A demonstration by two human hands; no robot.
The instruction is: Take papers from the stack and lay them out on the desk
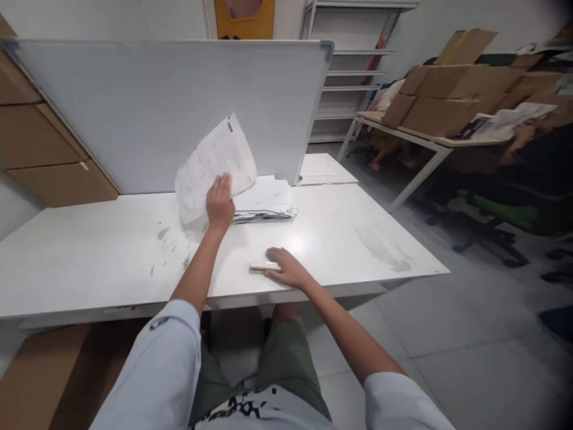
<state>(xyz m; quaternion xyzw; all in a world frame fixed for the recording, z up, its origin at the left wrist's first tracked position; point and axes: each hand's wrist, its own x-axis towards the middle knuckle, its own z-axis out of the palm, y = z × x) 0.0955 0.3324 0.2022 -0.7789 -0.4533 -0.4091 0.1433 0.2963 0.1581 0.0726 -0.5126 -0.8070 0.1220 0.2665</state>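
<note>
My left hand (220,203) grips printed sheets of paper (215,158), raised and tilted above the table, in front of the whiteboard. Its fingers lie across the lower part of the sheets; the thumb is hidden. Close to their right rests a stack of papers (268,197) with uneven edges. My right hand (289,269) is closed around one end of a slim cream stapler (258,266), which lies on the tabletop near the front edge. The fingers cover its right end.
The white table (331,239) has stains and scuffs. A whiteboard (179,107) leans behind it, with cardboard boxes (58,143) at the left. To the right are a shelf rack (353,54), another table with stacked boxes (443,89) and a seated person holding papers.
</note>
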